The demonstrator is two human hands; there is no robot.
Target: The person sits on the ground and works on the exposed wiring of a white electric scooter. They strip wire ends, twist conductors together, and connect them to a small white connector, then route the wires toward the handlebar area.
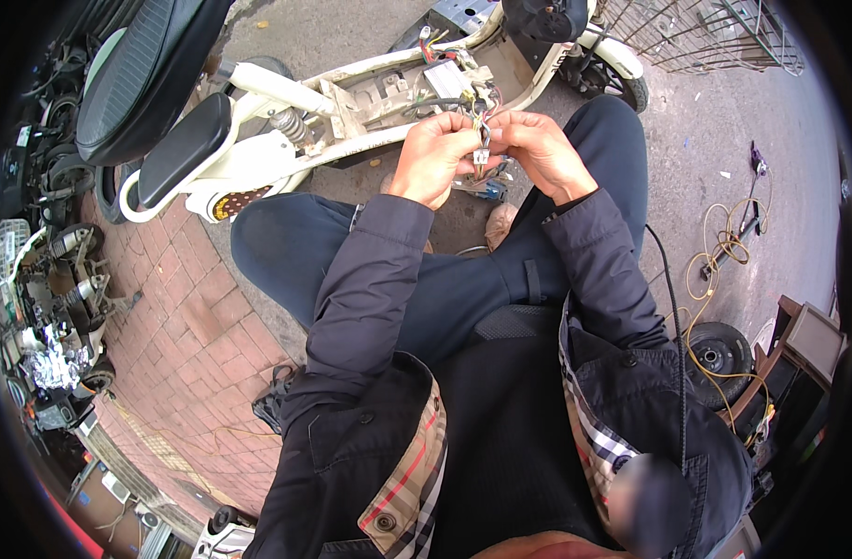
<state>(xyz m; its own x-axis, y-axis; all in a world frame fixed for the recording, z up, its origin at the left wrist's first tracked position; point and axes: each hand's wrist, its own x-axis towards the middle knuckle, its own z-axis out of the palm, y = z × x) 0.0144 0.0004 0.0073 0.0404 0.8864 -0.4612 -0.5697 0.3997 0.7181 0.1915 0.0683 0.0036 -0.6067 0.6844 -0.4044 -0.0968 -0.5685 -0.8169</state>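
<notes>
In front of me a cream electric scooter [258, 172] stands with its floor panel off, baring wires and a silver box [447, 80]. Both my hands meet beside its frame at a small white wire connector [481, 156]. My left hand [435, 160] pinches the connector and its wires from the left, fingertips partly hidden behind it. From the right, my right hand [542, 154] pinches the thin coloured wires [483, 126] just above the connector. These wires run up into the scooter's open body. Below the hands lies a blue-and-silver item [489, 190] that I cannot make out.
The scooter's black seat [156, 79] rises at the left. A wire basket [696, 33] is at the top right. A yellow hose [715, 279] coils on the pavement near a black wheel [720, 363]. Scooter parts [72, 289] crowd the left edge beside red brick paving [193, 307].
</notes>
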